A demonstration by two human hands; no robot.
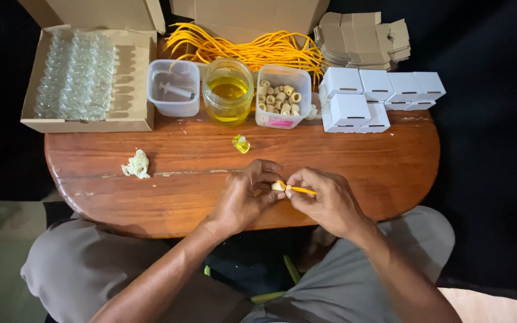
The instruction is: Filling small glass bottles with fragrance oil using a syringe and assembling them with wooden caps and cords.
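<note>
Left hand pinching small cork; right hand pinching orange string at cork. Both above wooden worktop, near small yellow bottle.

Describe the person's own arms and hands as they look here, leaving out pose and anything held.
Both forearms are bare, with no sleeves in view. The left hand and right hand wear no gloves; no ring, watch or bracelet shows.

On the table, the left hand and right hand meet at the near edge — a cork and cord between them. Behind them stands a jar, flanked by a syringe tub on its left and a cork tub on its right. A box of vials lies far left — small cartons far right.
</note>
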